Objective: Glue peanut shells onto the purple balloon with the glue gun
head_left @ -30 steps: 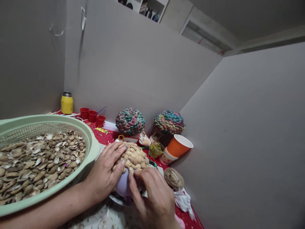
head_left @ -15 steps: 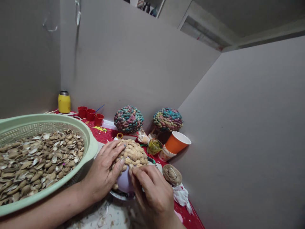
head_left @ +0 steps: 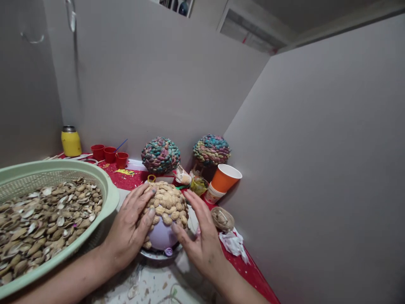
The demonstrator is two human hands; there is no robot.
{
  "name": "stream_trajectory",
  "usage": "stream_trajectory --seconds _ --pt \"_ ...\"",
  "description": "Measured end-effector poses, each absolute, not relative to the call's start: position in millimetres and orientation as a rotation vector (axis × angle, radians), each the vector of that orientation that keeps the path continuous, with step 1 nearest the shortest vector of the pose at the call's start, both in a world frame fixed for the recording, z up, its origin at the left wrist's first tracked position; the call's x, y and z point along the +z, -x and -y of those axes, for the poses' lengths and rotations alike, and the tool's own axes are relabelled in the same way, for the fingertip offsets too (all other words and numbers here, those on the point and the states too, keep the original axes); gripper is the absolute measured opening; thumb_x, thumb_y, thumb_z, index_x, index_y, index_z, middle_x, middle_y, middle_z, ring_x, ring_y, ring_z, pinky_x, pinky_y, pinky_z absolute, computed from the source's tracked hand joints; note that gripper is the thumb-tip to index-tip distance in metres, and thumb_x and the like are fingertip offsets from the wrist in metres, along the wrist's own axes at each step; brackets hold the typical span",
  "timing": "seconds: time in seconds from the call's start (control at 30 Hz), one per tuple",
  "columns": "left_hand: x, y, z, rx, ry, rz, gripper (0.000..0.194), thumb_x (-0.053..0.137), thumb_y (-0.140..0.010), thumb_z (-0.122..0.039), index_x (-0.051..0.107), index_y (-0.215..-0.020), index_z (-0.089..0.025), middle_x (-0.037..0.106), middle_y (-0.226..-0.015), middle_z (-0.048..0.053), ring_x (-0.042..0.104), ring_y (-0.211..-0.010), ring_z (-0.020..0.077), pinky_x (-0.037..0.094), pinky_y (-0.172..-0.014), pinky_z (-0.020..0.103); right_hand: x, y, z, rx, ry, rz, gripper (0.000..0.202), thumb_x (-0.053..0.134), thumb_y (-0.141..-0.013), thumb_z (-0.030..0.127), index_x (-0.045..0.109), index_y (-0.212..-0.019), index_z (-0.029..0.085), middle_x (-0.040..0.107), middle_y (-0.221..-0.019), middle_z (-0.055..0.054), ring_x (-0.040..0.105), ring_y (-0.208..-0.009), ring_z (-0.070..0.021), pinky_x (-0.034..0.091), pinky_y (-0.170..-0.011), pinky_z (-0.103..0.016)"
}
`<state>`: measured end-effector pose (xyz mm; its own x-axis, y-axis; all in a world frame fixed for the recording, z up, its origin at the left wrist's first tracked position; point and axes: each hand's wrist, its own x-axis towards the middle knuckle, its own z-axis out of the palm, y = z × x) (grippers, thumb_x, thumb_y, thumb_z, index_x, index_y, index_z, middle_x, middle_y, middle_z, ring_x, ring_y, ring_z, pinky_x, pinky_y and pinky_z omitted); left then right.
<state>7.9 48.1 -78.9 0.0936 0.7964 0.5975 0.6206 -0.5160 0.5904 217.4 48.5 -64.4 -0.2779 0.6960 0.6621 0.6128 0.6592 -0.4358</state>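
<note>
A lilac balloon [head_left: 162, 236] has its upper part covered with peanut shells [head_left: 166, 198]; its bare side and knot face me. It sits in a shallow round dish [head_left: 158, 256], mostly hidden. My left hand [head_left: 131, 223] holds the balloon from the left, fingers over the shells and thumb near their lower edge. On the right side, my right hand [head_left: 202, 232] is open, with thumb and fingers spread around the shells. The thumb tip is at the lower shell edge, and nothing shows between its fingers.
At left stands a green colander [head_left: 112, 198] of loose shells. Behind are two coloured shell-covered balls [head_left: 161, 154] [head_left: 211, 149], red cups [head_left: 109, 154], a yellow jar [head_left: 71, 142] and an orange paper cup [head_left: 223, 179]. A twine roll [head_left: 222, 219] and crumpled tissue [head_left: 234, 244] lie right.
My right hand has gone from a pinch at the shells' lower edge to spread fingers along the right side. The balloon's knot now shows. The camera view has shifted.
</note>
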Motion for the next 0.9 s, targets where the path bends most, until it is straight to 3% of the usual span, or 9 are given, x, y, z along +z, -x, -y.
stream_trajectory --seconds 0.13,0.57,0.9 --pt "-79.9 -6.9 -47.6 1.353 -2.172 -1.431 0.042 0.042 -0.097 -0.031 0.045 -0.139 -0.025 0.042 -0.153 0.009 0.034 -0.142 0.0258 0.030 -0.115 0.053 -70.3 -211.3 -49.6 0.217 1.058 2.052 0.073 0.057 -0.092 0.045 0.023 -0.152 0.021 0.022 -0.156 -0.014 0.023 -0.143 -0.0319 0.029 -0.113 -0.057" --pt "-82.5 -5.1 -48.6 1.353 -2.231 -1.406 0.043 0.041 -0.098 -0.030 0.038 -0.141 -0.029 0.039 -0.152 0.009 0.031 -0.142 0.0249 0.027 -0.116 0.054 -63.1 -205.2 -53.7 0.268 0.982 2.019 0.057 0.056 -0.093 0.038 0.039 -0.143 0.017 0.035 -0.150 -0.016 0.029 -0.140 -0.0278 0.029 -0.114 -0.053" --pt "-82.0 -5.2 -48.8 1.380 -2.239 -1.415 0.043 0.043 -0.097 -0.030 0.039 -0.141 -0.031 0.040 -0.151 0.008 0.034 -0.141 0.0264 0.030 -0.114 0.054 -60.8 -204.4 -52.9 0.312 0.996 1.976 0.062 0.066 -0.084 0.035 0.044 -0.140 0.021 0.038 -0.149 -0.014 0.034 -0.138 -0.0285 0.032 -0.112 -0.051"
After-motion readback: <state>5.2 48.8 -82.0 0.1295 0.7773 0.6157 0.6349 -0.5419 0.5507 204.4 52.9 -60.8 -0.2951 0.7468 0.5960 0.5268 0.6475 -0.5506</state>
